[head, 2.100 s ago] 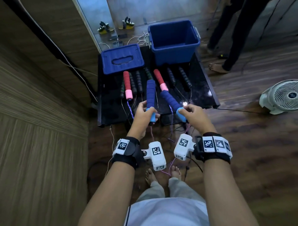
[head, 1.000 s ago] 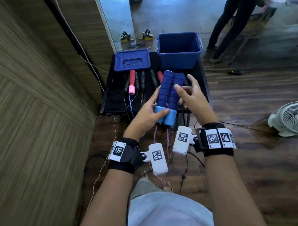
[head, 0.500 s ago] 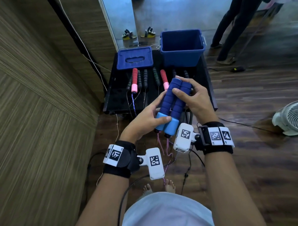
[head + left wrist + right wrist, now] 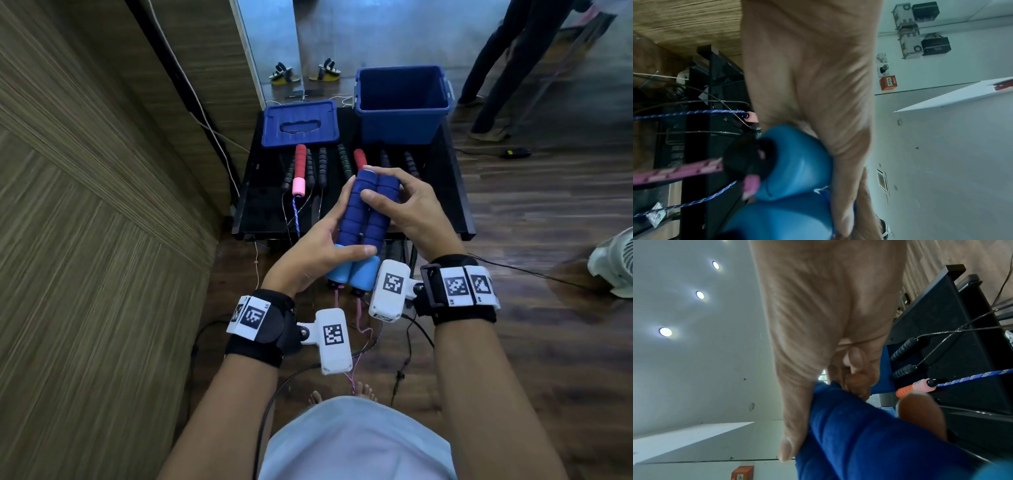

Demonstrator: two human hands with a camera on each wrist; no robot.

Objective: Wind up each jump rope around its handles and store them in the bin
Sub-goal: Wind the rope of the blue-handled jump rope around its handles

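Note:
Two blue foam handles (image 4: pixel 364 219) of one jump rope are pressed side by side in the air in front of the black table (image 4: pixel 260 212). My left hand (image 4: pixel 322 246) grips their lower part, thumb laid across the light-blue ends (image 4: pixel 797 164). My right hand (image 4: pixel 404 209) holds the upper part (image 4: pixel 869 431), thumb on top. The pink rope (image 4: pixel 359 325) hangs loose from the handle ends toward the floor. The open blue bin (image 4: pixel 400 106) stands at the table's back right.
A blue lid (image 4: pixel 299 123) lies at the back left of the table. A red-and-pink handle (image 4: pixel 299 171), a second red handle (image 4: pixel 359 158) and several black handles (image 4: pixel 322 166) lie in a row. A person's legs (image 4: pixel 496 68) stand beyond the bin; a white fan (image 4: pixel 616 263) is right.
Both hands lifted the two blue handles off the table, brought them together side by side, and drew them closer to my body. The right hand has closed round the upper part.

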